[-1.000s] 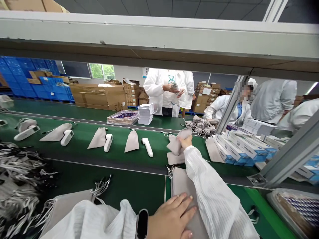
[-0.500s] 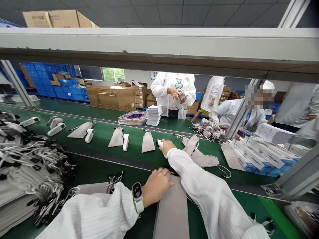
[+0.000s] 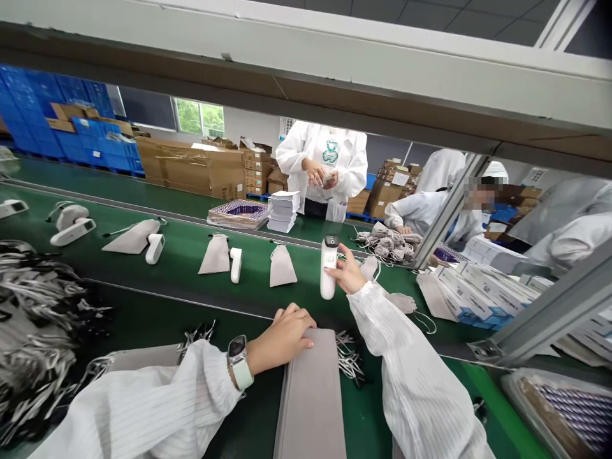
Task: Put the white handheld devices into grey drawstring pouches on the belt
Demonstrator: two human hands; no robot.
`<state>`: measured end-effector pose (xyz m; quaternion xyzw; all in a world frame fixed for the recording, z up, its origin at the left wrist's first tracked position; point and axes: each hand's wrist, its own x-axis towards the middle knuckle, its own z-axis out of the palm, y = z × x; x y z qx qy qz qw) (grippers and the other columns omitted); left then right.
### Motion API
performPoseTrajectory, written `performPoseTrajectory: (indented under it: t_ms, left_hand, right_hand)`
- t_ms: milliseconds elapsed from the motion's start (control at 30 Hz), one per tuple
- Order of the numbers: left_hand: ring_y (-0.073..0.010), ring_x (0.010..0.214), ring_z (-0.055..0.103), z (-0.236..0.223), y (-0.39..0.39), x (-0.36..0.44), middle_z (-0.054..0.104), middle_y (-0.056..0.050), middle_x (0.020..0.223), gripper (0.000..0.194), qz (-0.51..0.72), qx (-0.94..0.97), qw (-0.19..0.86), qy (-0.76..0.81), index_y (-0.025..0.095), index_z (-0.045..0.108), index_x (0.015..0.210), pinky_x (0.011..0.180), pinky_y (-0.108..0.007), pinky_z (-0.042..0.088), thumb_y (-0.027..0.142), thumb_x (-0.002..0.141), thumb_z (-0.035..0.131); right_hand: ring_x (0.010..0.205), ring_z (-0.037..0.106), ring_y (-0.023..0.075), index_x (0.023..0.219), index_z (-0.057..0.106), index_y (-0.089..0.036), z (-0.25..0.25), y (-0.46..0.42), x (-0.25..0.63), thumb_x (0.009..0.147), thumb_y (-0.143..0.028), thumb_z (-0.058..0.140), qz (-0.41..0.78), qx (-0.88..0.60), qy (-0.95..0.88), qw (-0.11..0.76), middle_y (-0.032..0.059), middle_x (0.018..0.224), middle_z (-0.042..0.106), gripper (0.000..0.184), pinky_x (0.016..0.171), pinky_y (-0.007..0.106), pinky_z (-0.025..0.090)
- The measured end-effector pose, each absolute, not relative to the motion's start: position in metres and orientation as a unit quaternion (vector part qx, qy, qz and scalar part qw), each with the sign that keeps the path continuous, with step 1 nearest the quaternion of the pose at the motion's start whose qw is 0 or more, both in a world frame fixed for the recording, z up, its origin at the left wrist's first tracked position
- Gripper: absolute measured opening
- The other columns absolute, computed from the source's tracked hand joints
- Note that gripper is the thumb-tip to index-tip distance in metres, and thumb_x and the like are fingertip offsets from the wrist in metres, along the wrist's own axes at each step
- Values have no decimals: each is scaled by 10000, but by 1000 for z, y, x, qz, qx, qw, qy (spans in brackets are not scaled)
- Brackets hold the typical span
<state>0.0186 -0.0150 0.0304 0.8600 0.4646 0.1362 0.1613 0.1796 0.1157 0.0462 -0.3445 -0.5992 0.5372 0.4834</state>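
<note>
My right hand holds up a white handheld thermometer with a dark top end, upright above the green belt. The fingers and thumb close around its right side. My left hand, with a watch at the wrist, is at the far end of a stack of flat grey drawstring pouches. Its fingers curl over the edge with the thumb on the top pouch; the fingertips are partly hidden. Near the raised thermometer, a single grey pouch lies on the belt.
Leftward along the belt lie pouches paired with white thermometers. A heap of pouches with cords is at left. Boxes and a metal post stand at right. A shelf beam crosses overhead. Co-workers in white stand beyond.
My right hand has lifted the thermometer off the belt and turned it upright. My left hand has stayed at the pouch stack, its fingers now more curled. The view has tilted and shifted.
</note>
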Motion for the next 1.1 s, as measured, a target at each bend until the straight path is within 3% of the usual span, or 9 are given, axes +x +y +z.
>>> performPoseTrajectory:
  t_ms: [167,367,733,967,1100]
  left_hand:
    - [-213,932,401,44,-4,22,499,-33,953,223,41,863,164,476,199,497,953,766,-340,319,260,741,527]
    - [-185,791,462,58,14,30,508,-16,851,348,-7,870,164,464,180,504,837,660,-274,346,295,566,690]
    - [-186,752,413,57,-7,29,498,-3,660,195,105,888,38,445,172,471,571,602,-268,289,187,632,656]
    - [-180,737,432,64,-1,22,500,16,578,270,99,877,175,436,175,448,555,626,-264,289,313,787,470]
    - [-137,645,435,72,0,22,456,32,619,274,162,859,222,433,177,418,634,552,-230,278,360,832,365]
  right_hand:
    - [709,579,173,1168,219,-316,63,102,175,493,-194,684,603,-322,-541,490,-24,802,549,829,650,379,470]
    - [703,582,178,1190,201,-324,69,98,174,498,-190,682,588,-324,-563,482,-17,808,553,853,637,378,474]
    - [729,581,173,1224,107,-376,78,89,180,532,-151,654,591,-358,-575,438,-24,824,516,911,603,354,491]
    - [683,592,172,1120,201,-339,79,82,181,534,-198,667,624,-335,-587,393,-38,799,539,762,571,365,489]
    - [638,584,152,1053,247,-328,77,81,177,539,-242,677,631,-338,-571,402,-52,760,546,676,548,339,480]
